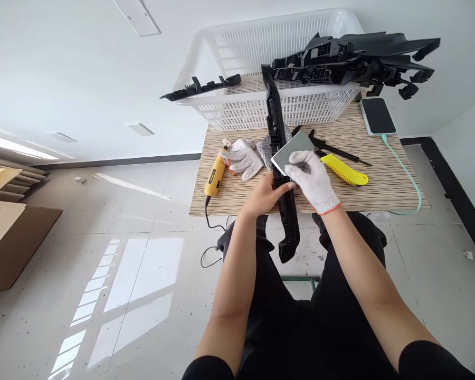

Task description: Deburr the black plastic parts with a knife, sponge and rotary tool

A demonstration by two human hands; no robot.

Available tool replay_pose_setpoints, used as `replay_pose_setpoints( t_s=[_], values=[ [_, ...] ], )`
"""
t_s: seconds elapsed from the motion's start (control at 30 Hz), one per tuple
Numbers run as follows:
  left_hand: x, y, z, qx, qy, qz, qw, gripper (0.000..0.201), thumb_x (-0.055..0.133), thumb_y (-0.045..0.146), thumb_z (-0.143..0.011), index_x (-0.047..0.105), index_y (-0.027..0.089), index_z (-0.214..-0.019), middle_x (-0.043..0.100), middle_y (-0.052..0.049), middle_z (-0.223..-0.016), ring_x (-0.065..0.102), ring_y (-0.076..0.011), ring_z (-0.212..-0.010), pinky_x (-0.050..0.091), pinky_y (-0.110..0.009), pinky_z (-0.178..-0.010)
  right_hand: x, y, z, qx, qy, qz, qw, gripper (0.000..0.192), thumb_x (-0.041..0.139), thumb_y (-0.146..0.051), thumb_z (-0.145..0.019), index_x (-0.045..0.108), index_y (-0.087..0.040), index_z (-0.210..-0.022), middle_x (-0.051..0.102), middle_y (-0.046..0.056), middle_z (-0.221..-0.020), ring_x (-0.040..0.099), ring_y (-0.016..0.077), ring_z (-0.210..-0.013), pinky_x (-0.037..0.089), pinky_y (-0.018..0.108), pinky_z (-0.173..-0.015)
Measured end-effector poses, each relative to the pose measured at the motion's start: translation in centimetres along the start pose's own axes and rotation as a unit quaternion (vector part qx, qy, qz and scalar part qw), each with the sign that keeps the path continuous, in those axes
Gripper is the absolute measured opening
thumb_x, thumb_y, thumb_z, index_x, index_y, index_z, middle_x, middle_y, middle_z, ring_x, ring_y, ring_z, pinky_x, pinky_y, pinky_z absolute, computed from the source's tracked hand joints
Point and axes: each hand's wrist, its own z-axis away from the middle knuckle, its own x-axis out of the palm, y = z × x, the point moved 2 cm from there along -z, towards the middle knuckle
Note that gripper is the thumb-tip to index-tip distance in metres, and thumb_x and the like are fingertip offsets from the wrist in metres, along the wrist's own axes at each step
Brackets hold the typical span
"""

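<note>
Keep your bare left hand (pixel 266 194) clamped around the black trim (pixel 285 211), which overhangs the bench (pixel 380 179) edge just below your fingers. Your gloved right hand (pixel 313 179) pinches the grey pad (pixel 291 150); press it flat against the trim.

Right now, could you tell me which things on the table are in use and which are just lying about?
In use:
left hand, bare, gripping the long black plastic part
right hand, gloved, holding the grey sanding sheet against it

Lying about:
yellow rotary tool
spare gloves
yellow utility knife
phone
white basket with more black parts
</note>
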Motion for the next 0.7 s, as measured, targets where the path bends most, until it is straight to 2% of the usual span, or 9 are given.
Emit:
replay_pose_setpoints(
  t_s=[0.07,0.13,0.2,0.27,0.3,0.37,0.43,0.57,0.7],
  values=[
    [0.0,0.0,0.0,-0.002,0.004,-0.007,1.000,0.042,0.072,0.054,-0.086,0.061,0.017,-0.103,0.070,-0.007,-0.102,0.065,-0.0224,-0.097,0.053,-0.036,-0.086,-0.3,-0.2,0.1,-0.031,0.044,0.048,0.997,0.021,0.078,-0.029,-0.075,0.062,-0.024,-0.088,0.067,0.000,-0.102,0.065,0.0140,-0.091,0.058,0.029,-0.081],
    [0.0,0.0,0.1,-0.011,0.000,-0.013,1.000,0.041,0.071,0.055,-0.087,0.060,0.017,-0.099,0.070,-0.008,-0.097,0.065,-0.0222,-0.092,0.053,-0.036,-0.083,-0.6,-0.2,0.1,-0.026,0.106,0.043,0.993,0.020,0.075,-0.033,-0.079,0.061,-0.025,-0.091,0.066,0.000,-0.100,0.063,0.0125,-0.081,0.058,0.027,-0.071],
    [0.0,0.1,0.1,-0.006,-0.006,-0.009,1.000,0.043,0.071,0.055,-0.087,0.061,0.017,-0.102,0.071,-0.008,-0.101,0.066,-0.0230,-0.096,0.053,-0.037,-0.085,-0.6,-0.2,0.1,0.006,0.060,0.011,0.998,0.023,0.075,-0.037,-0.078,0.059,-0.025,-0.090,0.065,0.000,-0.098,0.059,0.0108,-0.069,0.055,0.026,-0.060],
    [-0.1,0.2,0.1,0.009,-0.006,-0.007,1.000,0.045,0.071,0.055,-0.086,0.061,0.017,-0.107,0.071,-0.009,-0.109,0.065,-0.0243,-0.103,0.052,-0.037,-0.090,-0.4,-0.1,0.2,0.014,-0.019,0.016,1.000,0.025,0.078,-0.035,-0.075,0.059,-0.024,-0.086,0.067,-0.001,-0.097,0.061,0.0113,-0.071,0.056,0.027,-0.064],
    [-0.1,0.2,0.1,0.013,-0.004,-0.009,1.000,0.045,0.072,0.055,-0.086,0.061,0.017,-0.107,0.071,-0.009,-0.110,0.065,-0.0245,-0.105,0.052,-0.037,-0.091,-0.5,-0.1,0.2,0.003,-0.024,0.037,0.999,0.024,0.079,-0.032,-0.074,0.060,-0.024,-0.085,0.067,-0.001,-0.098,0.063,0.0123,-0.079,0.058,0.028,-0.072],
    [-0.1,0.2,0.1,0.005,-0.001,-0.012,1.000,0.044,0.071,0.056,-0.086,0.061,0.017,-0.104,0.071,-0.008,-0.105,0.065,-0.0239,-0.100,0.053,-0.037,-0.088,-0.8,-0.2,0.2,-0.023,0.042,0.074,0.996,0.020,0.078,-0.028,-0.075,0.061,-0.024,-0.086,0.068,0.000,-0.100,0.064,0.0134,-0.090,0.057,0.029,-0.083],
    [-0.1,0.2,0.1,-0.008,-0.001,-0.013,1.000,0.043,0.071,0.056,-0.086,0.060,0.016,-0.099,0.071,-0.008,-0.097,0.066,-0.0228,-0.092,0.053,-0.037,-0.083,-1.2,-0.1,0.3,-0.022,0.096,0.059,0.993,0.017,0.075,-0.028,-0.079,0.061,-0.024,-0.087,0.068,0.000,-0.100,0.064,0.0126,-0.086,0.058,0.028,-0.078],
    [-0.1,0.2,0.1,0.013,-0.006,-0.009,1.000,0.043,0.071,0.055,-0.087,0.061,0.017,-0.107,0.071,-0.008,-0.107,0.065,-0.0238,-0.101,0.052,-0.037,-0.090,-0.9,0.0,0.4,-0.002,-0.023,0.048,0.999,0.019,0.078,-0.029,-0.076,0.061,-0.024,-0.085,0.067,-0.001,-0.097,0.064,0.0129,-0.082,0.058,0.030,-0.075],
    [-0.1,0.2,0.1,0.002,-0.002,-0.014,1.000,0.040,0.070,0.054,-0.088,0.060,0.017,-0.099,0.070,-0.008,-0.100,0.065,-0.0233,-0.095,0.052,-0.037,-0.086,-1.6,-0.2,0.5,-0.038,0.080,0.080,0.993,0.016,0.076,-0.026,-0.078,0.062,-0.025,-0.087,0.067,-0.001,-0.099,0.063,0.0124,-0.085,0.057,0.029,-0.078]
  ],
)
